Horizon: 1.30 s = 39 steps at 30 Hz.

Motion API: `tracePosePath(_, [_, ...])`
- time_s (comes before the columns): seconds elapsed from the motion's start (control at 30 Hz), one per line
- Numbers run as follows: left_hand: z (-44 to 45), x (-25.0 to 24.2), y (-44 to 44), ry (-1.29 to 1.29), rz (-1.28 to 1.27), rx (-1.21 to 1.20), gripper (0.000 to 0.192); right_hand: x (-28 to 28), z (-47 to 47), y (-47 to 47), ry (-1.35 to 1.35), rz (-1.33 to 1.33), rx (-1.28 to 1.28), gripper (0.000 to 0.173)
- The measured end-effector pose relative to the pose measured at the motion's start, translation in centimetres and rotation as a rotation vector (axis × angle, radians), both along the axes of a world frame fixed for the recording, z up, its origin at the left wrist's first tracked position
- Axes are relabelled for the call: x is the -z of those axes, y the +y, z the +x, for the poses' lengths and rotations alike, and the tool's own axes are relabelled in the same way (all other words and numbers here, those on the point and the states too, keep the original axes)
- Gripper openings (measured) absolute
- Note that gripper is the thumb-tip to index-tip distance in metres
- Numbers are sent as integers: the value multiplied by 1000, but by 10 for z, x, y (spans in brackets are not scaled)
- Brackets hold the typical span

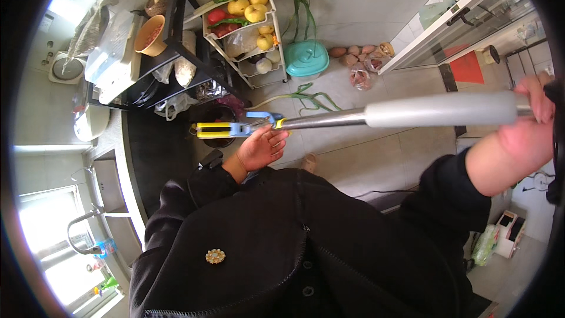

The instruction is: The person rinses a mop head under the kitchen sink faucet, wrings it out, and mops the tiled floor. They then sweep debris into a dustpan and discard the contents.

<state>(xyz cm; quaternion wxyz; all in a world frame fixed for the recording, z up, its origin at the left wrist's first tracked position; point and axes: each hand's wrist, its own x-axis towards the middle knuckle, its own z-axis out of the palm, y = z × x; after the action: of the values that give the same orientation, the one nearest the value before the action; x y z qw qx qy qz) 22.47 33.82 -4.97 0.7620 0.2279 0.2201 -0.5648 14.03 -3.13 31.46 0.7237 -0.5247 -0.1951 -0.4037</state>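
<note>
A sponge mop (324, 119) lies almost level across the view, in front of my chest. Its yellow and blue head (229, 130) points left, and a pale grey foam sleeve (441, 109) covers the pole towards the right. Against the blue neck, my left hand (264, 148) loosely holds the mop, palm up with several fingers extended; its thumb is hidden. At the far right, my right hand (536, 99) grips the bare metal pole beyond the sleeve. That hand is blurred, close to the picture's rim.
Fruit and vegetables fill a white rack (240, 64), beside a turquoise lidded tub (306, 58). A black shelf (176, 22) stands by the dark counter (154, 154). Green onions (304, 96) lie on the tiled floor. A glass door (468, 22) stands right; a sink (110, 181) is left.
</note>
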Motion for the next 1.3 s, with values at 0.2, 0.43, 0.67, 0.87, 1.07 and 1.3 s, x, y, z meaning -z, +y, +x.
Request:
tracePosePath(0.2, [28, 66, 8, 5, 389, -115, 11, 53, 104, 48, 140, 15, 230, 21])
tracePosePath(0.43, [43, 164, 27, 246, 599, -324, 6, 153, 235, 11, 310, -106, 286, 27])
tracePosePath(0.67, [68, 174, -1, 193, 602, -327, 6, 273, 323, -74, 703, -64, 387, 30])
tracePosePath(0.87, [71, 161, -10, 187, 740, -413, 7, 363, 371, -123, 838, -139, 354, 30])
tracePosePath(1.07, [33, 156, -31, 237, 850, -518, 7, 402, 431, -181, 892, -65, 312, 29])
tracePosePath(1.3, [-20, 153, -120, 332, 856, -477, 8, 417, 482, -265, 939, 2, 204, 27])
